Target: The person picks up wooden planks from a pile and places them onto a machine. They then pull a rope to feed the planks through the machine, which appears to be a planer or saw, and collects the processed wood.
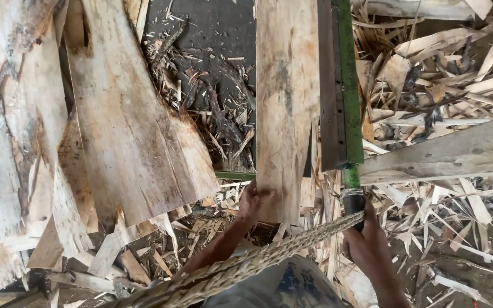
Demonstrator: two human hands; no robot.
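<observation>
The light is bright, even daylight, soft and without hard glare. Shadows are short and weak, darkest in the gaps under the veneer sheets (126, 120) and among the wood scraps (446, 85). The centre is sharp. The braided rope (258, 262) close to the lens is slightly soft. Straight edges bend a little near the borders, from the wide lens.

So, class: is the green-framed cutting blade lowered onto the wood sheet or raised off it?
Cannot tell for sure. The blade runs along the sheet's right edge; the right hand grips its handle, and the left hand holds the sheet's near end.
</observation>
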